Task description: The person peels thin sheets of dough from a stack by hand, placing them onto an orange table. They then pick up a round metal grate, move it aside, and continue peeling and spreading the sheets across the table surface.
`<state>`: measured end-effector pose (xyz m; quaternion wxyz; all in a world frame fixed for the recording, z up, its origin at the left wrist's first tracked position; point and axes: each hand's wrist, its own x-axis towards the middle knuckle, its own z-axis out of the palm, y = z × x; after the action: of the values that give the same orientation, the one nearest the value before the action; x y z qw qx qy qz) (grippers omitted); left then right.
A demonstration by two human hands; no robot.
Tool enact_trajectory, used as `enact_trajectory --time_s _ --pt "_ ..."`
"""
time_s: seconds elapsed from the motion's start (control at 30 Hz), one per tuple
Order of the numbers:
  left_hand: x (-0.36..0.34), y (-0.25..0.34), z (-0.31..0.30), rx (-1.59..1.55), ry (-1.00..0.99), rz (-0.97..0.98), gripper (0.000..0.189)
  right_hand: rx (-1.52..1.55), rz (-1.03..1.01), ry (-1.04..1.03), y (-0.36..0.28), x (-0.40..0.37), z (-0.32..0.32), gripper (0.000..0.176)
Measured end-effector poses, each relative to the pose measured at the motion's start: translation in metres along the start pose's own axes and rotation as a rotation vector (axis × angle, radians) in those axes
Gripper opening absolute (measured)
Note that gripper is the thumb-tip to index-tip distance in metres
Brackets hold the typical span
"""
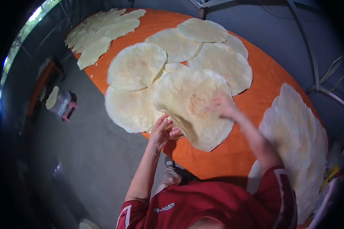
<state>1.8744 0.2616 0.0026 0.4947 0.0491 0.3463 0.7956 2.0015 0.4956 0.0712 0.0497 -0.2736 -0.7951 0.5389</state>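
Cream-coloured flatbread [193, 114] spreads right of the left hand [161, 131], half curled at its drooping edge; whether it pinches is unclear. The right hand [223, 105] blurs over its face, hold unclear too. Likely light, floppy, tearable, it wants broad rim support.

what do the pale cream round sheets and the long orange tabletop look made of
Pale cream round sheets: probably thin cooked dough, matte, given browned patches and drooping edges. Long orange tabletop: dull, possibly cloth or plastic; its even colour leaves that open.
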Motion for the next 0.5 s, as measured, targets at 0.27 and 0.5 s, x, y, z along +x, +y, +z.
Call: enact_trajectory --time_s 0.27,0.5 --pt "0.020 0.004 0.011 0.172 0.138 0.000 0.040 0.239 0.018 -0.246 -0.005 0.023 0.100 0.089" --pt "0.023 0.002 -0.007 0.298 0.026 -0.018 0.043 0.326 -0.021 -0.357 0.022 0.027 0.107 0.066"
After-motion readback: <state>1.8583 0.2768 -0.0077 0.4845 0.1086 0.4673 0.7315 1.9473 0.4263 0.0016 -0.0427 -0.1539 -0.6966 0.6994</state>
